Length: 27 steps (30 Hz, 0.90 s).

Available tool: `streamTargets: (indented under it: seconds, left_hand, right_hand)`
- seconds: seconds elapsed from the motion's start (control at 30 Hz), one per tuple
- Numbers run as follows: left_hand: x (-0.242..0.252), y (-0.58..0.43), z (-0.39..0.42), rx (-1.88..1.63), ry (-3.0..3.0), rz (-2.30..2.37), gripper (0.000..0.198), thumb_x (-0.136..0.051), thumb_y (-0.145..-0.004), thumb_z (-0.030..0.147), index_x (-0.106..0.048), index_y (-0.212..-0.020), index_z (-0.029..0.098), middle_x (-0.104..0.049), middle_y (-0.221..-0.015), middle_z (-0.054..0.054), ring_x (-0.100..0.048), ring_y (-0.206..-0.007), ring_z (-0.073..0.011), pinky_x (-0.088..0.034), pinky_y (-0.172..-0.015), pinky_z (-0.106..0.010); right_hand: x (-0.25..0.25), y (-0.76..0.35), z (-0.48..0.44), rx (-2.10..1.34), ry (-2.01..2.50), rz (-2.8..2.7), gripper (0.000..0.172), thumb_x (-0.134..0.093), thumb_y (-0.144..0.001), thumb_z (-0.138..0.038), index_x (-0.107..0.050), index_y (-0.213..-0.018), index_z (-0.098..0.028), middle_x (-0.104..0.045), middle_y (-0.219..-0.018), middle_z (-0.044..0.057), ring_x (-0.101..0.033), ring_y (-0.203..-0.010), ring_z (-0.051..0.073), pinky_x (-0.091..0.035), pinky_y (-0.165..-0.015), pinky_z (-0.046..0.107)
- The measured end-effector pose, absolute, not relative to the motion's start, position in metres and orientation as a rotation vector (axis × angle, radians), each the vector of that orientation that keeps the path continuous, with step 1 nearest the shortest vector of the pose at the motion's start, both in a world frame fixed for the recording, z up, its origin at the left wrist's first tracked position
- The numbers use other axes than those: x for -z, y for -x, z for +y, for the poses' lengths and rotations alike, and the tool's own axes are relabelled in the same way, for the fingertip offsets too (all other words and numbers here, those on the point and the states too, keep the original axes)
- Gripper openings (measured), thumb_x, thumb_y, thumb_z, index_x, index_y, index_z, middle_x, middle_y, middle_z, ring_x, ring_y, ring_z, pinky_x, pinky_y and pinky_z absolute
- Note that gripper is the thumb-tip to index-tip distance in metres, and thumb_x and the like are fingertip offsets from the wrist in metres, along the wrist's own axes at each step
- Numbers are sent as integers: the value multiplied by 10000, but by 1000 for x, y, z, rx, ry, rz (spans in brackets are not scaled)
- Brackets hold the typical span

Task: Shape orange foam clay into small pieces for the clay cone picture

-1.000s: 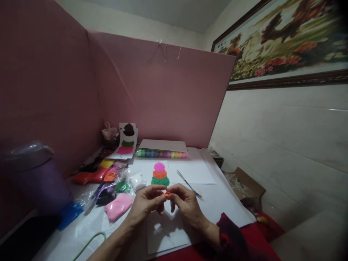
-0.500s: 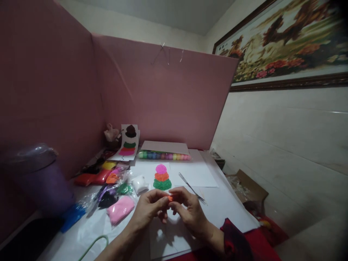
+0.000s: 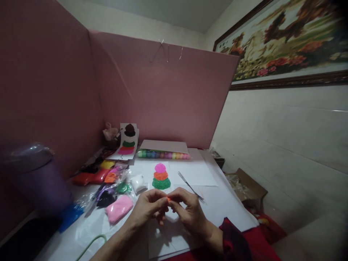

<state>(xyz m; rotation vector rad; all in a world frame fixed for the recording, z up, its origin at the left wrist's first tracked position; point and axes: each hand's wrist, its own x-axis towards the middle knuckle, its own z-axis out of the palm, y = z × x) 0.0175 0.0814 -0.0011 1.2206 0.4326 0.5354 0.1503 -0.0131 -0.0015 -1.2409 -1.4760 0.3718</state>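
Observation:
A small piece of orange clay (image 3: pixel 168 199) is pinched between the fingertips of my left hand (image 3: pixel 150 207) and my right hand (image 3: pixel 187 208). Both hands are closed on it, and the fingers cover most of it. Just beyond them, a layered clay shape lies on white paper: a pink top (image 3: pixel 160 168), an orange middle (image 3: pixel 161 175) and a green base (image 3: pixel 161 183). To the right of that shape rests a slim metal tool (image 3: pixel 190 186), slanting toward my right hand.
Bags of coloured clay crowd the left, among them a pink pack (image 3: pixel 119 209) and a white one (image 3: pixel 138 183). A purple lidded container (image 3: pixel 40 181) stands far left. Behind are a row of coloured clay balls (image 3: pixel 163 155) and a propped sheet with clay layers (image 3: pixel 127 145). A cardboard box (image 3: pixel 251 185) sits right.
My fingertips have drawn closer together around the orange clay, so less of it shows. The whole view has shifted very slightly; the things on the table stay put.

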Motion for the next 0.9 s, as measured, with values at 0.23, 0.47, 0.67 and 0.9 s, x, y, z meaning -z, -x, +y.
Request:
streamTargets:
  seconds: [0.23,0.47,0.67,0.9]
  left_hand:
    - [-3,-18,78,-682,-1172,472,202,-731,-662,283,-607,-684,126,-588,-510,22,-518,-397,-78,-403,-403,-187]
    - [-6,-17,81,-762,-1094,529,266,-786,-579,288,-648,-720,109,-653,-570,-38,-588,-489,-137,-468,-430,-228]
    - [2,-18,82,-654,-1161,468,316,-776,-601,312,-668,-826,119,-633,-569,-7,-527,-398,-97,-462,-387,-227]
    - [7,-19,82,-559,-1256,455,268,-737,-654,345,-636,-709,103,-600,-468,7,-523,-343,-93,-417,-349,-187]
  right_hand:
    - [0,-149,-6,-719,1118,-1159,146,-651,-778,-272,-571,-742,-155,-580,-634,-5,-541,-514,112,-459,-459,223]
    - [6,-152,-2,-626,1203,-1032,102,-669,-756,-227,-602,-752,-151,-567,-573,-31,-506,-473,83,-410,-405,169]
    - [4,-147,-9,-665,1145,-1203,103,-646,-746,-135,-607,-836,-167,-596,-669,-13,-553,-571,119,-476,-491,216]
    - [2,-149,-12,-447,1218,-1424,100,-633,-772,-149,-609,-868,-159,-618,-727,20,-573,-615,140,-485,-590,263]
